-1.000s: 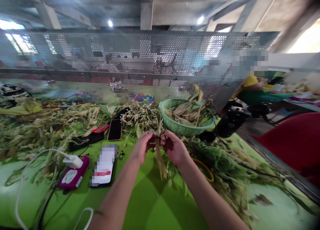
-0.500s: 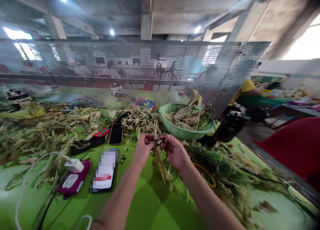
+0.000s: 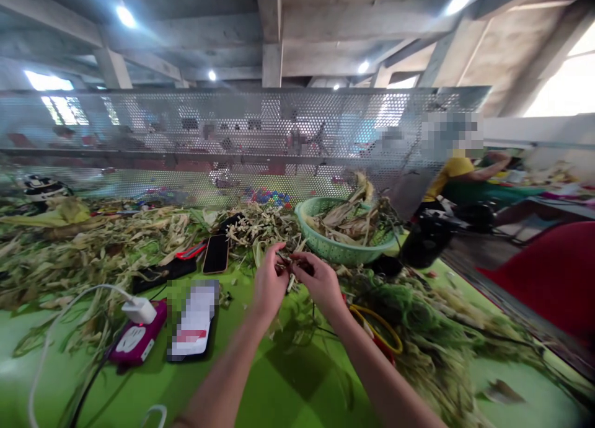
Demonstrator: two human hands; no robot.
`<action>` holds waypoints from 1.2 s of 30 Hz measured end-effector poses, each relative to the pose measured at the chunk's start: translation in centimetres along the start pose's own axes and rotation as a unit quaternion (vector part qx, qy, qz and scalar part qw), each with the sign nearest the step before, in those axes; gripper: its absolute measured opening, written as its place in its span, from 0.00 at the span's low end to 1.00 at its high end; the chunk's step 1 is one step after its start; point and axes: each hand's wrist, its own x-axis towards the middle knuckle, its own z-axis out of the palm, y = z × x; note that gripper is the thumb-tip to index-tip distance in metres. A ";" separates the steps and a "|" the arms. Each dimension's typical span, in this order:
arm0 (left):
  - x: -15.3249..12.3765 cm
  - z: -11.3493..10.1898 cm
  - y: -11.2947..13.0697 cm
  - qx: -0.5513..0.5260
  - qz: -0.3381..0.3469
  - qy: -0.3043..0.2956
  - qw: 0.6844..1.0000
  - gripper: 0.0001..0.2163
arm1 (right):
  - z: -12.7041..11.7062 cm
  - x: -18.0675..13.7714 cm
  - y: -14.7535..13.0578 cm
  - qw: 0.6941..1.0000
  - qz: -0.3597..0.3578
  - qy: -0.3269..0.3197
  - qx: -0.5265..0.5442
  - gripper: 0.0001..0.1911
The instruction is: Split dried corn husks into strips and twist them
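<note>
Just above the green table, my left hand and my right hand meet with their fingertips pinched together. Between them is a small bunch of dried husk, mostly hidden by the fingers. A thin dark strand hangs below my right hand. Right behind the hands lies a heap of short curled husk pieces. The light green basket, holding long dried husks, stands beyond my right hand.
Left of my arms lie a phone with a lit screen, a purple power strip, a dark phone and a red-handled tool. Green fibres and a yellow loop lie right. A person in yellow sits beyond a perforated screen.
The long husk strip that hung below my fingers no longer shows there. My hands have turned inward and closed nearer together. A red item now shows beside the yellow loop.
</note>
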 end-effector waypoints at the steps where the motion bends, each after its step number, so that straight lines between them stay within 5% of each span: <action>1: -0.2 0.1 0.1 0.011 0.011 0.000 1.000 0.25 | 0.0 0.0 0.1 1.000 -0.016 0.000 -0.024 0.11; 9: -0.8 0.9 0.8 0.005 0.032 -0.031 0.999 0.27 | -0.9 0.1 0.0 0.996 -0.053 0.013 -0.070 0.06; 15: -0.1 0.5 0.7 -0.188 -0.111 -0.049 0.975 0.24 | -1.2 0.6 0.1 1.000 0.008 0.009 0.021 0.05; 21: 0.1 -0.3 0.2 -0.253 -0.224 -0.110 0.935 0.12 | -0.8 0.6 -0.3 0.984 0.053 -0.033 0.166 0.09; 36: 0.2 -0.7 0.9 -0.279 -0.182 -0.119 0.935 0.11 | -0.9 0.1 -1.8 0.967 0.089 -0.100 0.218 0.11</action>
